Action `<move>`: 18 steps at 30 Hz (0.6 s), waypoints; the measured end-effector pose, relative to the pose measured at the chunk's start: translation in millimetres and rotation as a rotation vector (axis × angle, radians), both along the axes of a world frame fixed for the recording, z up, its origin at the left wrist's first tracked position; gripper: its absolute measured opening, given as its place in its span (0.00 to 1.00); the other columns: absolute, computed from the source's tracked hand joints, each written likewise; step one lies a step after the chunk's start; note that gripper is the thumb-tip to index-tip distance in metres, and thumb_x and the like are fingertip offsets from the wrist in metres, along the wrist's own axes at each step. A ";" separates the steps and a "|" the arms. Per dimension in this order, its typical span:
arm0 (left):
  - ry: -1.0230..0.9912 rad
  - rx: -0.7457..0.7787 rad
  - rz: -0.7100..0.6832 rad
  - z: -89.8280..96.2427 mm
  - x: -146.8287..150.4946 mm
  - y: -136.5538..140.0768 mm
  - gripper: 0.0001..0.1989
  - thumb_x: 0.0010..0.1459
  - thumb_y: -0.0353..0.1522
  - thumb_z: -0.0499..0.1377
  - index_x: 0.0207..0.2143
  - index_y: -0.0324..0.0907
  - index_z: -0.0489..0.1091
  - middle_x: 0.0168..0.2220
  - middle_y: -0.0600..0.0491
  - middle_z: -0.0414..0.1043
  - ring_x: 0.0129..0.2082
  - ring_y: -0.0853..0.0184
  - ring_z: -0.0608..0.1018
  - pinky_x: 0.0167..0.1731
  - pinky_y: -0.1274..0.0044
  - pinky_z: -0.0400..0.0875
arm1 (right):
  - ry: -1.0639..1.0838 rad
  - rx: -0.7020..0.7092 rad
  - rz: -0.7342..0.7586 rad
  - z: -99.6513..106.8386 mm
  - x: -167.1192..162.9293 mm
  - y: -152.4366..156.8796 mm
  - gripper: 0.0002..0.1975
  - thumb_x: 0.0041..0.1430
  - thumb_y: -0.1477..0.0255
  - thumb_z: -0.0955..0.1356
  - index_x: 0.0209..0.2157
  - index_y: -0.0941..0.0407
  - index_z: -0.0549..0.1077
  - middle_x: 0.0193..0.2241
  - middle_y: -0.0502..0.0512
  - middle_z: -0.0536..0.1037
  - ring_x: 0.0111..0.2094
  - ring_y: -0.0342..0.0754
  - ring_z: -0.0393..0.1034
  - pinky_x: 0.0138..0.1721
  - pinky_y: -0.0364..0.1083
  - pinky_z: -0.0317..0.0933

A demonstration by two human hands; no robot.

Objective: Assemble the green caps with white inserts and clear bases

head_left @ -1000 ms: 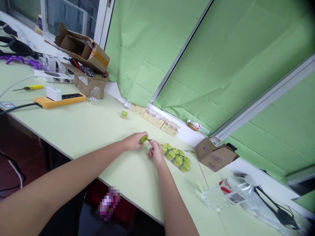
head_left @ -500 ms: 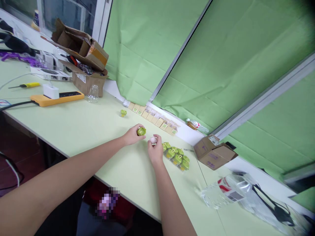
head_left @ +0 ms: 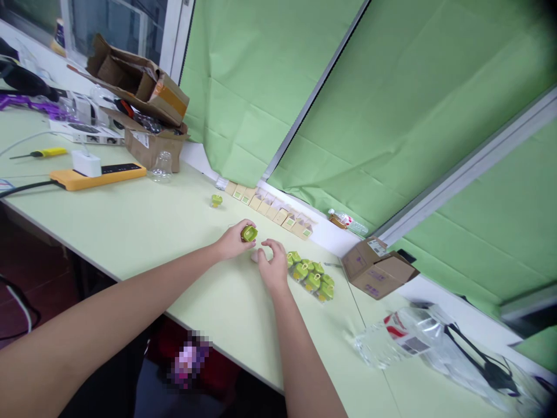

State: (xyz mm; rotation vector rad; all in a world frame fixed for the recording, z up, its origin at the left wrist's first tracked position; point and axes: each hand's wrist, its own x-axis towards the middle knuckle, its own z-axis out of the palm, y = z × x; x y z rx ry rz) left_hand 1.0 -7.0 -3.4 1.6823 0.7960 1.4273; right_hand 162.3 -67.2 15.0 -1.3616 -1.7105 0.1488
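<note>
My left hand (head_left: 237,239) is closed around a small green hollow container (head_left: 249,233), its opening tilted toward me. Beside it, my right hand (head_left: 273,261) is open, thumb and fingers apart, with nothing seen between them. A small whitish piece (head_left: 254,256) shows just left of the right thumb, low over or on the table; whether the thumb touches it I cannot tell. To the right of that hand stands a group of several green-topped clear containers (head_left: 311,276) with yellow parts. One similar green-topped container (head_left: 216,201) is by itself farther back.
Several small tan boxes (head_left: 270,210) line the wall side of the table (head_left: 143,226). Cardboard boxes (head_left: 152,145) and an orange power strip (head_left: 98,176) are at left. On the right are a cardboard box (head_left: 376,267) and a large clear bottle (head_left: 400,337).
My right hand has let go of the whitish piece, which is now lower and left of the thumb. Its fingers have spread. My left hand still holds the green container, turned slightly.
</note>
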 end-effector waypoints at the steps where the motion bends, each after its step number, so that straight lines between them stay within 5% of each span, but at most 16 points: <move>1: 0.018 0.014 0.001 1.1 0.2 -2.0 0.22 0.47 0.35 0.65 0.46 0.43 0.65 0.37 0.54 0.71 0.33 0.68 0.74 0.35 0.76 0.70 | 0.016 0.034 0.002 2.9 -0.9 -1.2 0.09 0.57 0.70 0.66 0.38 0.53 0.78 0.48 0.58 0.74 0.52 0.54 0.66 0.56 0.53 0.57; 7: 0.200 0.092 -0.114 11.2 7.4 -21.2 0.20 0.50 0.28 0.58 0.48 0.45 0.66 0.38 0.55 0.73 0.34 0.67 0.75 0.35 0.77 0.70 | 0.056 0.050 0.039 3.8 -5.2 -0.6 0.10 0.59 0.68 0.68 0.39 0.51 0.81 0.51 0.59 0.73 0.53 0.53 0.65 0.57 0.53 0.57; 18: 0.304 0.110 -0.056 13.7 17.0 -34.4 0.25 0.48 0.25 0.54 0.50 0.46 0.67 0.36 0.57 0.75 0.31 0.69 0.75 0.33 0.79 0.67 | 0.290 0.034 -0.001 5.0 -7.2 2.3 0.04 0.50 0.72 0.72 0.28 0.53 0.82 0.46 0.57 0.76 0.48 0.52 0.71 0.54 0.52 0.63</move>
